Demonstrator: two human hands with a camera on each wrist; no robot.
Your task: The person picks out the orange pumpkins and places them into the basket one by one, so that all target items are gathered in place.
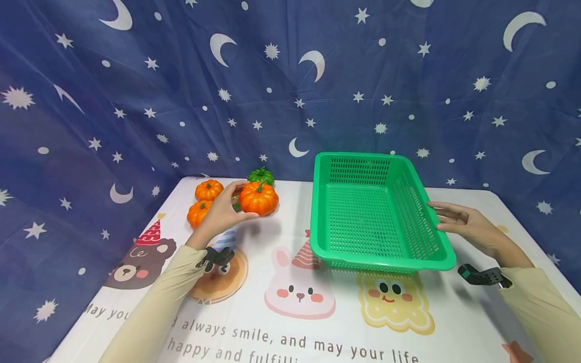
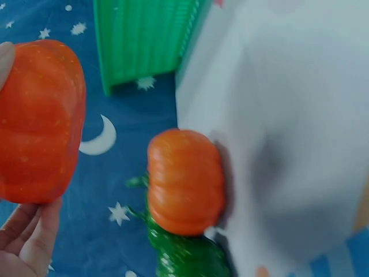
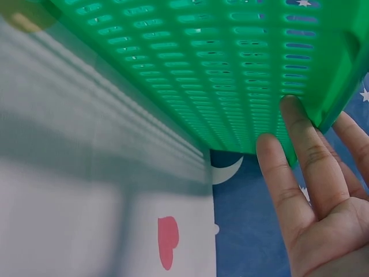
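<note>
My left hand [image 1: 227,205] holds an orange pumpkin [image 1: 259,199], thumb on the near side and fingers behind; in the left wrist view this held pumpkin [image 2: 40,121] is raised clear of the table. Behind it lies a green pumpkin [image 1: 261,175], and another orange pumpkin [image 2: 184,182] beside green ones shows in the left wrist view. On the right is a green plastic basket [image 1: 383,262] with nothing inside. My right hand [image 1: 472,227] touches the basket's outer right side; its fingers [image 3: 316,161] extend nearly straight against the slotted wall.
Two more orange pumpkins [image 1: 209,190] sit left of my left hand. A white printed cloth [image 1: 290,333] with cartoon figures covers the table. Right behind its far edge hangs a blue curtain [image 1: 272,121] with moons and stars.
</note>
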